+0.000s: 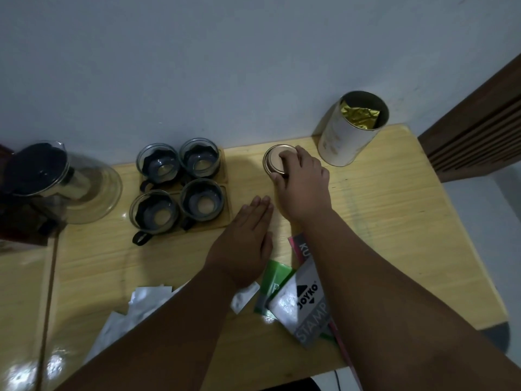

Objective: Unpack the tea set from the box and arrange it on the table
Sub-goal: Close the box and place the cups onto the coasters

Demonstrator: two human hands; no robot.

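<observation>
Several glass cups [177,184] with dark holders stand on wooden coasters at the back of the yellow wooden table [380,215]. A glass teapot [56,179] with a dark lid lies at the far left. My right hand [301,179] grips a round gold-rimmed lid [275,159] lying flat on the table. An open white tea canister [352,128] with a gold foil bag inside stands just right of the lid. My left hand [248,238] rests flat on the table, fingers straight, between the cups and my right arm.
Crumpled white wrapping paper [135,311] lies near the front edge. Green, grey and pink packets [296,300] lie under my right forearm. A dark red box [22,230] sits at the far left. A wall runs behind the table, and a wooden slatted panel [479,122] stands at right.
</observation>
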